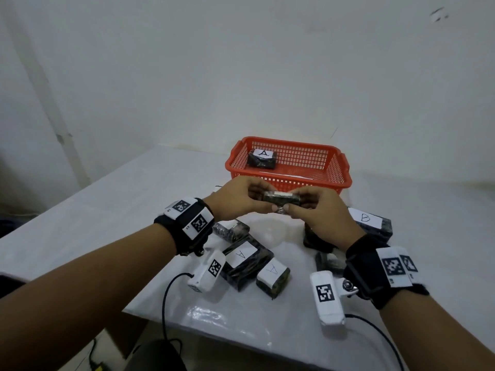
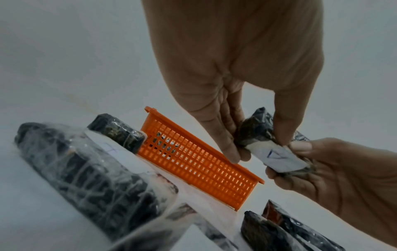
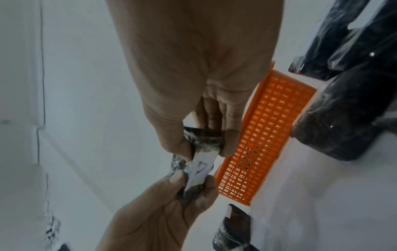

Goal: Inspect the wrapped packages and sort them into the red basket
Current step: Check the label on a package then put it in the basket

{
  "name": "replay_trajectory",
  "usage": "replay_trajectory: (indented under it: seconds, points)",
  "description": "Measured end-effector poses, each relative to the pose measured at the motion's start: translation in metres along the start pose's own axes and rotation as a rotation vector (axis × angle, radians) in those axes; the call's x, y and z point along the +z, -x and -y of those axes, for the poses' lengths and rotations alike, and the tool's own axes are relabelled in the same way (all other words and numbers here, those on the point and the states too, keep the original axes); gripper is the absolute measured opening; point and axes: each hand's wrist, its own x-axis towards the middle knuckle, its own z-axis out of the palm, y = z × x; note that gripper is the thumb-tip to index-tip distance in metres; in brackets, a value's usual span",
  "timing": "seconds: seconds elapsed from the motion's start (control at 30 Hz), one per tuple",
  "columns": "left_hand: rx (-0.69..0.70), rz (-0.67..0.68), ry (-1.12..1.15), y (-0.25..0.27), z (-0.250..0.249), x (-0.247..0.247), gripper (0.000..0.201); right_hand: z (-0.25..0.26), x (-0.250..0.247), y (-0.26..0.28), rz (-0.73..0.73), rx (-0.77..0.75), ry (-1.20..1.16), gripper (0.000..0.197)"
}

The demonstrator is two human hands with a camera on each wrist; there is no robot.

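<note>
Your left hand (image 1: 235, 200) pinches one end of a small wrapped package (image 1: 281, 200), lifted above the desk (image 1: 107, 210) just short of the red basket (image 1: 332, 167); your right hand (image 1: 321, 212) pinches the other end. One A-labelled package (image 1: 262, 158) lies in the basket's far-left corner. A B-labelled package (image 1: 371, 220) sits right.

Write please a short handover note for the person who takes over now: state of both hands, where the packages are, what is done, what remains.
Left hand and right hand both grip one small wrapped package, held above the table in front of the red basket; its label faces away from the head camera.
Done: one package marked A lies in the basket.
Left: the held package, plus several on the table, among them two marked A and one marked B.
</note>
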Motion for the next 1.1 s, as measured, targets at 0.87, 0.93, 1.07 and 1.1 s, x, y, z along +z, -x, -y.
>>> replay_trajectory:
  seconds: [0.87,0.93,1.07,1.1]
  points:
    - [0.042,-0.046,0.04,0.006,-0.002,0.016,0.037,-0.004,-0.019,0.019,0.027,0.02,-0.078,0.024]
    - [0.06,-0.063,0.022,0.006,-0.003,0.016,0.038,-0.003,-0.019,0.019,0.054,0.049,-0.116,0.029]
    - [0.077,-0.068,0.022,0.007,-0.003,0.017,0.045,0.001,-0.014,0.018,0.047,0.225,-0.364,0.026]
    - [0.074,-0.059,0.033,0.007,-0.004,0.017,0.047,0.002,-0.013,0.017,0.051,0.241,-0.387,0.023]
